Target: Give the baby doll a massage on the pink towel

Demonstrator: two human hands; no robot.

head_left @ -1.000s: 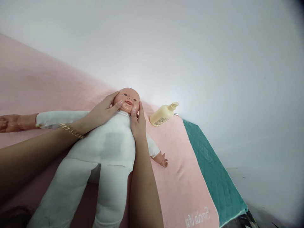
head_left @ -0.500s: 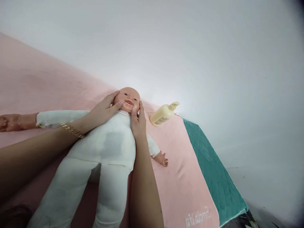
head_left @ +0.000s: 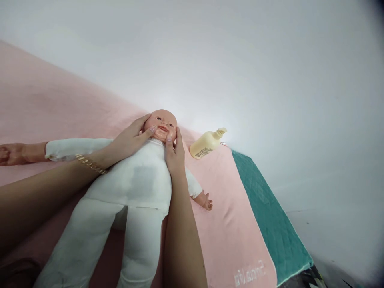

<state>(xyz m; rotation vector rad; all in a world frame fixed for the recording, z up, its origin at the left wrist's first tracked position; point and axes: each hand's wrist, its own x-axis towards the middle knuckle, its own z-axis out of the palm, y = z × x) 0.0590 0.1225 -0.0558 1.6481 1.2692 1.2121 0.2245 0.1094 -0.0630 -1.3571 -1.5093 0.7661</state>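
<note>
- One left hand (head_left: 129, 138) and one right hand (head_left: 176, 154) sit apart, cupped against opposite sides of the plastic head (head_left: 168, 118) of a baby doll (head_left: 144, 176), fingers extended, thumbs along the cheeks.
- The doll lies face up before the person, its long axis running from the head, at the far end, to the legs at lower left; both hands are equally near the head, nothing between.
- The left forearm (head_left: 45, 192), with a gold bracelet (head_left: 91, 164), passes beside one cloth arm (head_left: 79, 148); the right forearm (head_left: 181, 228) runs along the torso.
- A pale-yellow pump bottle (head_left: 204, 145) rests on the pink towel (head_left: 228, 232), nearer the right hand, not touching it.
- A teal quilted pad (head_left: 270, 212) shows past the towel's edge.
- Whether fingertips reach beneath the head cannot be told.
</note>
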